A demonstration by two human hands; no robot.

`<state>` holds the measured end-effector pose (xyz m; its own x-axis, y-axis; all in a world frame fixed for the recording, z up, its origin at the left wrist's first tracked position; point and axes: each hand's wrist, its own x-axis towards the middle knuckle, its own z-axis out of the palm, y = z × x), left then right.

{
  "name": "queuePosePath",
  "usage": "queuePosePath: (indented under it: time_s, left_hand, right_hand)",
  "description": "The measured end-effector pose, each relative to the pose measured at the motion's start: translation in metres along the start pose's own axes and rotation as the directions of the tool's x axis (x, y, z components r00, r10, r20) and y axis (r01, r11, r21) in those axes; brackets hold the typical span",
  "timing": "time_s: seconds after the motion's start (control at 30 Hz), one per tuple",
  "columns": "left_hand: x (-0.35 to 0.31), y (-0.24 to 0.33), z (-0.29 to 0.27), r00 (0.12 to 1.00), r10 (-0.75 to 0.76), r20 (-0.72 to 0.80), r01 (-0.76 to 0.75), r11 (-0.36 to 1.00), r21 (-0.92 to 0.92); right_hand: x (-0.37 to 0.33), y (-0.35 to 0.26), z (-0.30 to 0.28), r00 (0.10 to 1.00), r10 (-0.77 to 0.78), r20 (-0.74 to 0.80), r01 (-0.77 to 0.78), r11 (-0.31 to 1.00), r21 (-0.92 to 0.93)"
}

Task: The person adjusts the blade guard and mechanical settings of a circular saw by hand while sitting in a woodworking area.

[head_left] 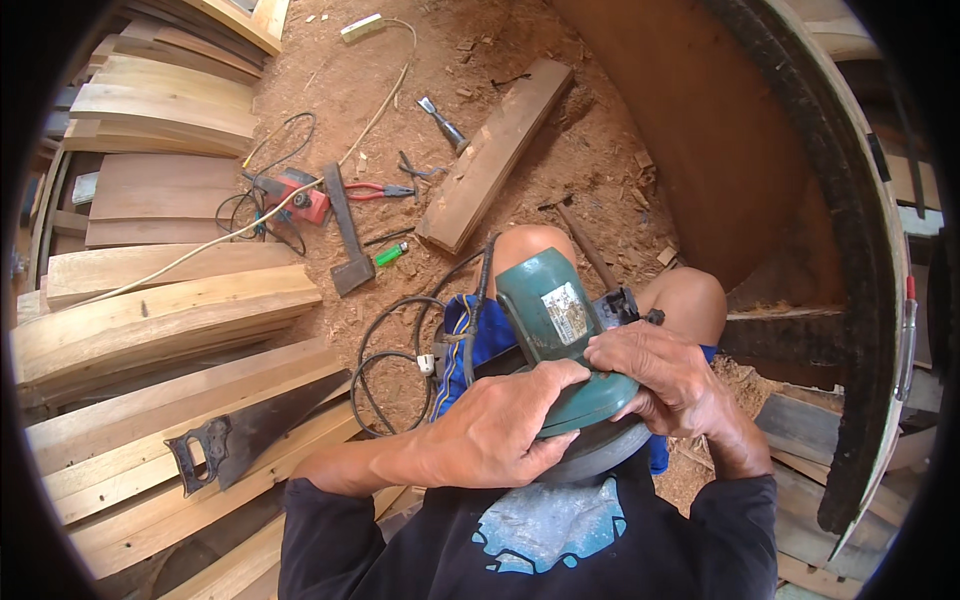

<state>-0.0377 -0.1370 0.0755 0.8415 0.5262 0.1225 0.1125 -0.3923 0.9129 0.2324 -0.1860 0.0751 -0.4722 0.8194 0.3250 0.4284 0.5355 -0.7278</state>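
Note:
A green power tool (548,305) with a white label rests on my lap between my raised knees. Its rounded guard (592,402) covers part of a grey disc (600,448) that faces my chest. My left hand (510,420) grips the guard's near left side, thumb on top and fingers underneath. On the guard's right side, my right hand (665,375) is closed with bent fingers, and its fingertips are partly hidden. Beyond that hand a black knob (655,317) sticks out from the tool. A dark cord (484,285) passes beside my left knee.
Curved planks (150,330) are stacked at left, with a handsaw (235,432) on them. On the sawdust-covered ground lie a red power tool (292,195), a hammer-like tool (350,240), pliers (375,190), a green lighter (391,254), a chisel (443,125) and a thick board (495,155). A large curved panel (740,130) stands right.

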Motion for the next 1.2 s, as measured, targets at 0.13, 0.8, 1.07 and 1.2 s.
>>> queuePosePath:
  time_s: [0.13, 0.8, 1.07, 1.2]
  left_hand:
    - [-0.003, 0.001, 0.0, 1.0, 0.019, -0.019, -0.018, 1.0, 0.023]
    - [0.0, -0.027, -0.046, 0.933, -0.335, 0.132, 0.342, 0.707, -0.619]
    - [0.026, -0.011, -0.021, 0.928, -0.364, -0.079, 0.022, 0.265, -0.964]
    - [0.053, -0.013, -0.011, 0.934, -0.351, -0.069, -0.033, 0.106, -0.994]
  right_hand:
    - [0.001, -0.001, 0.003, 1.0, 0.003, -0.014, -0.003, 1.0, 0.007]
    - [0.099, 0.026, -0.016, 0.977, -0.043, 0.209, 0.015, 0.991, 0.132]
    - [0.15, 0.005, -0.056, 0.905, 0.068, 0.42, -0.047, 0.997, -0.059]
    - [0.107, -0.048, -0.057, 0.998, 0.058, 0.028, -0.037, 0.875, -0.482]
